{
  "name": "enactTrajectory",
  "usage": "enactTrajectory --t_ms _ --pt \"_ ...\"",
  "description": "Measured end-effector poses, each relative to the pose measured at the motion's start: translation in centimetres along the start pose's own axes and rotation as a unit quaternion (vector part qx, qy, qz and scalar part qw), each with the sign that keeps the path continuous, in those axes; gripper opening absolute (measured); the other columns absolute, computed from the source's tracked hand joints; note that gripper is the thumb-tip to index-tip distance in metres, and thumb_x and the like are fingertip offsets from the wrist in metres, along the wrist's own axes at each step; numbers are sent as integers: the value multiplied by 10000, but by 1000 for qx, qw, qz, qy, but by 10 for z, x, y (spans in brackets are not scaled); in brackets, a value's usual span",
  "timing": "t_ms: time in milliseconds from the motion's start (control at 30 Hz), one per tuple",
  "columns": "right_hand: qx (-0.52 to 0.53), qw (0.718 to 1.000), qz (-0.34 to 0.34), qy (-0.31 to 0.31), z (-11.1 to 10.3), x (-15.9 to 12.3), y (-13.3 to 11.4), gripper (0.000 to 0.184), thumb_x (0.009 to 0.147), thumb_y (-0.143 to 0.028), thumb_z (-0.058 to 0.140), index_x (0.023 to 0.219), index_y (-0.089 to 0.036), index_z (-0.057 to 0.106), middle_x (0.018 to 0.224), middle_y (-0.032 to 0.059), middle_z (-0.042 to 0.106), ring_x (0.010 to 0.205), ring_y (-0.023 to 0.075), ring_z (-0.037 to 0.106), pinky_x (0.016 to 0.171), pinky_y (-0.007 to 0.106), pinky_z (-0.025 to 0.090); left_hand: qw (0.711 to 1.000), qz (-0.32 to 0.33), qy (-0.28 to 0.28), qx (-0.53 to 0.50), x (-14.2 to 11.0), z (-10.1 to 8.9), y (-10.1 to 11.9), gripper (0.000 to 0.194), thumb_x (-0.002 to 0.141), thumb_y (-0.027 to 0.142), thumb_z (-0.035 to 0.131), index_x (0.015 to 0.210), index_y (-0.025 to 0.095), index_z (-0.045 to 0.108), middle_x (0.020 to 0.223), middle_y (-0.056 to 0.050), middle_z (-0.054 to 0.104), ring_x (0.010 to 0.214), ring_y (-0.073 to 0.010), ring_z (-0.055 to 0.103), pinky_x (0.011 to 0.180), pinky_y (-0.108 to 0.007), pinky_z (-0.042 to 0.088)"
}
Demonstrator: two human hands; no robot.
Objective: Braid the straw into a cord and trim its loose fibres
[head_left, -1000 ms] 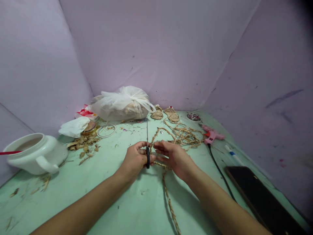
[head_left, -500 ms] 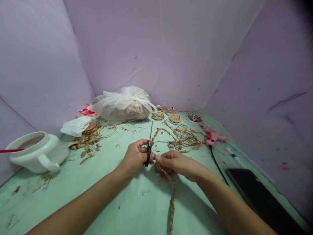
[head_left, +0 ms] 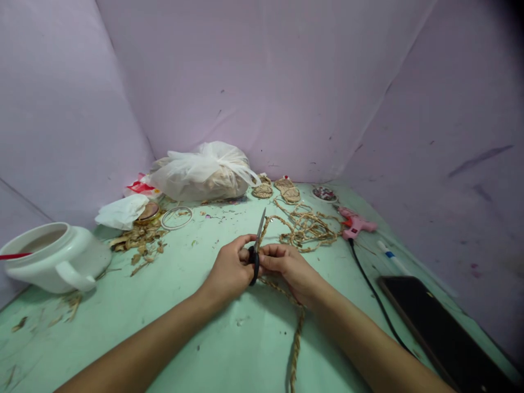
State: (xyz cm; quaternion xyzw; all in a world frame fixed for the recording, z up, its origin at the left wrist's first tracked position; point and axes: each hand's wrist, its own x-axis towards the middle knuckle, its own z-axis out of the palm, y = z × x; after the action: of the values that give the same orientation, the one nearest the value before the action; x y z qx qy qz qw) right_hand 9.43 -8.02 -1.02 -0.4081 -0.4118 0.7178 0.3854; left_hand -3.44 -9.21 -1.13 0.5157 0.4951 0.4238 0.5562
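My left hand (head_left: 233,265) is closed around a pair of scissors (head_left: 254,262) with black handles, its blades pointing up and away from me. Right beside it, my right hand (head_left: 289,267) pinches a braided straw-coloured cord (head_left: 298,333) close to the scissors. One length of the cord hangs below my right hand toward the near edge. Another part runs up past the blades to a loose tangled coil (head_left: 311,229) on the table. Where the fingers of both hands meet, the exact grip on the cord is partly hidden.
A white teapot-like pot (head_left: 88,262) stands at left, near dry scraps (head_left: 141,240) and a white ring (head_left: 177,227). Behind are a plastic bag (head_left: 200,174) and woven pieces (head_left: 290,194). At right lie a pink glue gun (head_left: 357,225), a marker (head_left: 391,255) and a phone (head_left: 434,322).
My right hand has moved up the cord, closer to the scissors. The scissors have tilted slightly to the right, and the hanging cord has shifted a little right.
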Motion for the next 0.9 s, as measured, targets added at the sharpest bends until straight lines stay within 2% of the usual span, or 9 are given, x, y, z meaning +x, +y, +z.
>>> enactTrajectory --t_ms 100,167,233,300,433,533,733,900 --pt "59 997 -31 30 -3 3 -1 199 545 -241 681 569 -147 507 501 -24 554 456 74 503 506 206 412 997 29 20 71 0 -7 4 420 619 295 607 994 142 498 534 58 489 456 -68 430 447 -183 330" --pt "71 995 -39 65 -7 5 -4 189 560 -240 659 593 -163 489 516 -25 565 444 85 506 484 228 443 978 74 54 185 -1 -14 10 373 647 356 583 959 165 509 552 50 498 480 -82 446 475 -200 344" --pt "49 992 -45 106 -12 8 -8 168 561 -221 652 617 -162 504 514 -22 571 423 89 495 460 250 469 925 136 79 346 -3 -22 16 365 643 403 585 939 199 524 602 40 534 536 -103 485 525 -219 357" --pt "28 989 -49 140 -16 10 -11 150 544 -182 654 628 -149 534 488 -25 561 401 78 471 446 251 482 862 178 76 469 -5 -28 19 329 669 399 552 950 231 531 670 32 577 600 -126 528 563 -236 362" --pt "25 990 -26 138 -19 12 -12 103 522 -156 648 580 -119 572 488 -8 571 413 73 485 470 248 503 770 218 39 599 -7 -30 16 356 726 319 450 1069 243 509 824 -8 616 731 -180 575 606 -278 383" --pt "5 991 -44 125 -16 10 -10 99 514 -179 653 562 -117 593 501 -5 579 408 70 472 436 236 487 713 226 35 663 -6 -29 10 410 740 316 416 1128 205 494 875 -53 604 755 -214 571 625 -316 399" --pt "-59 987 -92 117 -11 5 -8 97 549 -213 637 568 -120 619 514 -7 576 378 56 437 382 210 431 666 235 40 707 -4 -30 9 473 722 288 418 1179 175 469 906 -73 583 756 -235 558 641 -352 417" --pt "-87 986 -102 96 -12 4 -10 116 570 -200 616 645 -119 653 534 -12 580 373 50 430 374 200 409 649 232 13 725 -5 -31 11 470 720 262 406 1173 163 484 842 -71 591 720 -230 559 647 -356 420"
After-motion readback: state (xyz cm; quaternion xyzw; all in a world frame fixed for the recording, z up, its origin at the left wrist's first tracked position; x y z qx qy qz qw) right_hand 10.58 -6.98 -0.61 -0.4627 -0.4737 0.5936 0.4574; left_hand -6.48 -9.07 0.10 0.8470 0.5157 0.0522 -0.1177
